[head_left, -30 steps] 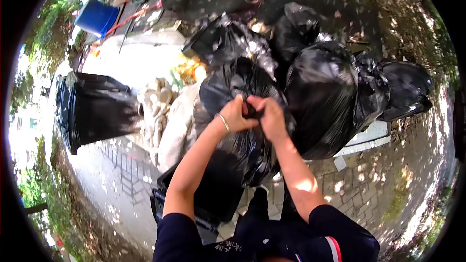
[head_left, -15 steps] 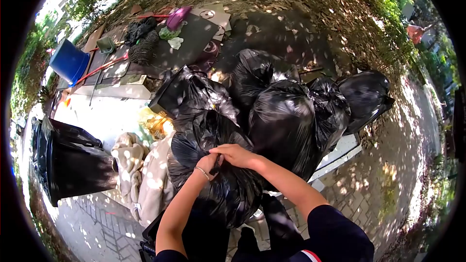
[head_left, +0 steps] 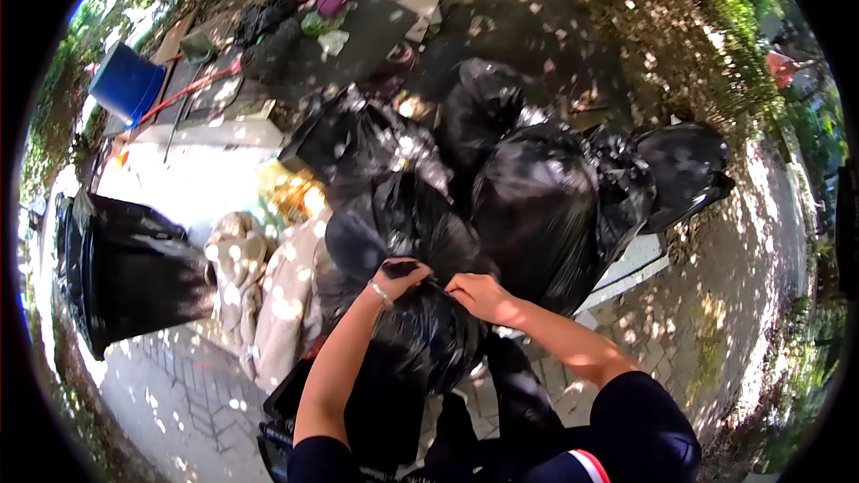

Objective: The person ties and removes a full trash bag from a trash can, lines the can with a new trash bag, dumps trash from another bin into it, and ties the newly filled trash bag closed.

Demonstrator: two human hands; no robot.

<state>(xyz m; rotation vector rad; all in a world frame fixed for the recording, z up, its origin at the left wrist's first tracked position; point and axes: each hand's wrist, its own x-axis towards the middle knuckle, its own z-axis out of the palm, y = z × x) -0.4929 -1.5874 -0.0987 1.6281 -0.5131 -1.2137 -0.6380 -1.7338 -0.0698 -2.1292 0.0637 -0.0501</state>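
In the middle of the head view, a full black plastic bag [head_left: 429, 326] stands in front of my body. My left hand [head_left: 401, 277], with a bracelet at the wrist, is closed on gathered black plastic at the upper part of this bag. Just to its right, my right hand [head_left: 479, 295] pinches an end of the same dark plastic, with a short stretch of it between the hands. A large black bag [head_left: 537, 206] bulges beyond my right hand. Another black bag [head_left: 367, 139] lies behind the held one.
At the left are a black bin [head_left: 139, 273], beige sacks [head_left: 286, 304] and a blue bucket [head_left: 128, 85]. A red-handled mop [head_left: 268, 58] lies at the upper left. A further black bag [head_left: 684, 170] sits at the right, beside a white slab [head_left: 631, 268].
My hands have moved apart sideways, the right one shifting to the right, and the plastic between them is now stretched. The camera view has tilted and shifted.
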